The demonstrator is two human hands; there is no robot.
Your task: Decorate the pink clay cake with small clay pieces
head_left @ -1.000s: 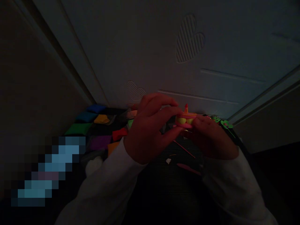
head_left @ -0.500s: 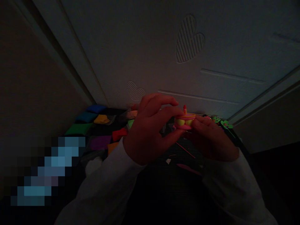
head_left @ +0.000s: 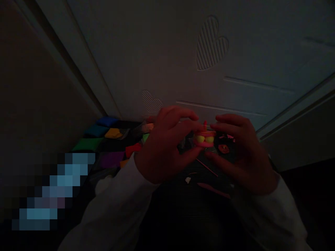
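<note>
The scene is very dark. Between both hands I hold a small clay cake (head_left: 204, 137) with pink layers, yellow balls between them and a red candle on top. My left hand (head_left: 167, 144) pinches its left side with thumb and fingers. My right hand (head_left: 242, 153) arches around the right side, its forefinger over the top and thumb below. Both arms wear white sleeves.
Several coloured clay packets (head_left: 108, 139) in blue, green, yellow, red, purple and orange lie at the left on a dark mat (head_left: 199, 195). Thin pink sticks (head_left: 209, 186) and a small red clay piece (head_left: 224, 149) lie on the mat. A white panel with heart reliefs (head_left: 211, 43) rises behind.
My right hand has lifted and opened into an arch over the cake's right side, covering the green pieces seen earlier. The cake has sunk slightly. My left hand stays put.
</note>
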